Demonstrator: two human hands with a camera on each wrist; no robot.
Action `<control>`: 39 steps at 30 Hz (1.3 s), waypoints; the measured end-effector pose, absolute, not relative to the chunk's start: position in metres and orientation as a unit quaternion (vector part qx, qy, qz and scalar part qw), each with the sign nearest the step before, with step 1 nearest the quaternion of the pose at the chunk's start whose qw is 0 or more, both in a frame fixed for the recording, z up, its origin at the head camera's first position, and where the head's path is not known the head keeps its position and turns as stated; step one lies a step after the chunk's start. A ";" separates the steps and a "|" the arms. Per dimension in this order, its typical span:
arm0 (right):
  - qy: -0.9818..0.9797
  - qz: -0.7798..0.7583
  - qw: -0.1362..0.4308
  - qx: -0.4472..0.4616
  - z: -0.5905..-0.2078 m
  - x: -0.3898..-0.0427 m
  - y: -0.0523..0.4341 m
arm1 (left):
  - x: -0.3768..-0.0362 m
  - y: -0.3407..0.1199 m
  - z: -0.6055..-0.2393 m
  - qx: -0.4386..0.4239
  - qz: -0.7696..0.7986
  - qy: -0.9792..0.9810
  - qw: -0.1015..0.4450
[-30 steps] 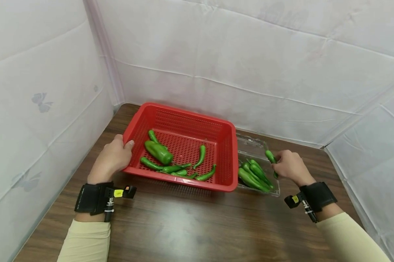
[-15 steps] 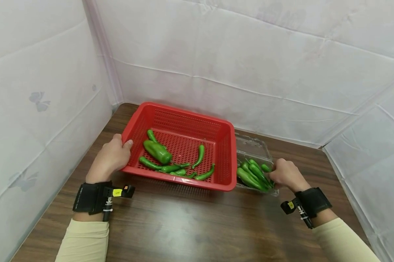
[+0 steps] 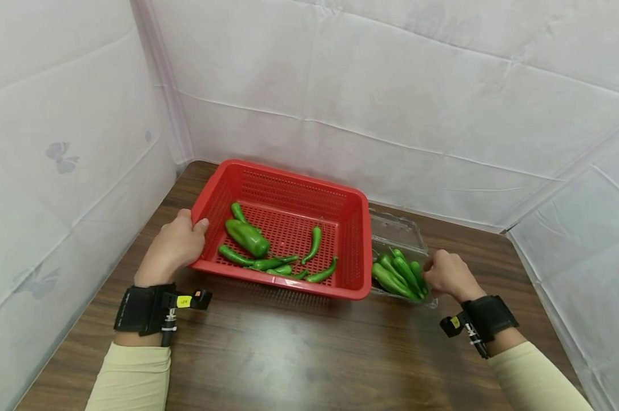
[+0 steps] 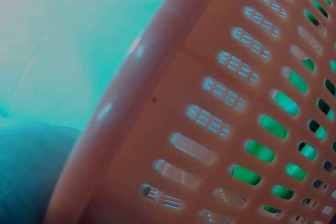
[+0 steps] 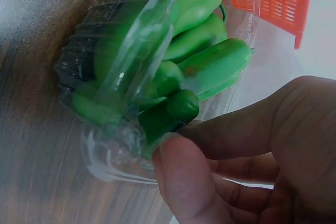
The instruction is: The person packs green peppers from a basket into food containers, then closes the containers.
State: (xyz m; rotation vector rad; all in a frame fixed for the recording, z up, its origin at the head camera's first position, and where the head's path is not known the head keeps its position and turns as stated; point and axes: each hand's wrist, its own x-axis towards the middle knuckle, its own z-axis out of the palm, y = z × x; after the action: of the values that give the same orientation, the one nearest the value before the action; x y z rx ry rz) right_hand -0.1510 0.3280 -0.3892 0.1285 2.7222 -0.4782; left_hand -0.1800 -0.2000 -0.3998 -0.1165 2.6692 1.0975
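A red slotted basket sits mid-table with several green peppers inside, the biggest one at its left. My left hand grips the basket's left rim, thumb over the edge; the left wrist view shows only the basket wall close up. To the basket's right stands a clear plastic clamshell tray packed with green peppers. My right hand is at the tray's near right corner. In the right wrist view its thumb and a finger pinch the end of a pepper lying on the pile.
The brown wooden table is boxed in by white sheeting at the back, left and right. The tray's open lid leans toward the back wall. Bare tabletop runs along the front of the basket and tray.
My right hand has brought the pepper it held above the tray down onto the pile in the tray. The left hand has stayed on the basket rim.
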 end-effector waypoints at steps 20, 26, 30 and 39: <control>0.977 -0.127 0.168 -0.021 -0.366 -0.175 0.310 | -0.180 -0.198 -0.397 -0.047 0.388 0.911 0.129; 0.983 -0.113 0.116 -0.090 -0.347 -0.191 0.273 | -0.179 -0.198 -0.398 -0.049 0.386 0.912 0.127; 0.977 -0.125 0.089 -0.151 -0.340 -0.198 0.240 | -0.180 -0.198 -0.399 -0.051 0.383 0.913 0.131; 0.942 -0.118 0.162 -0.269 -0.345 -0.207 0.172 | -0.180 -0.198 -0.398 -0.050 0.385 0.913 0.126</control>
State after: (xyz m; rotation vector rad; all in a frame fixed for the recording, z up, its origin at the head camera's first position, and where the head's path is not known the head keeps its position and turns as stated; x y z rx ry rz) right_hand -0.2073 0.1715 -0.3451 -0.7665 2.6887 -0.3381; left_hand -0.1800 -0.1984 -0.3978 -0.1445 2.6583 1.1210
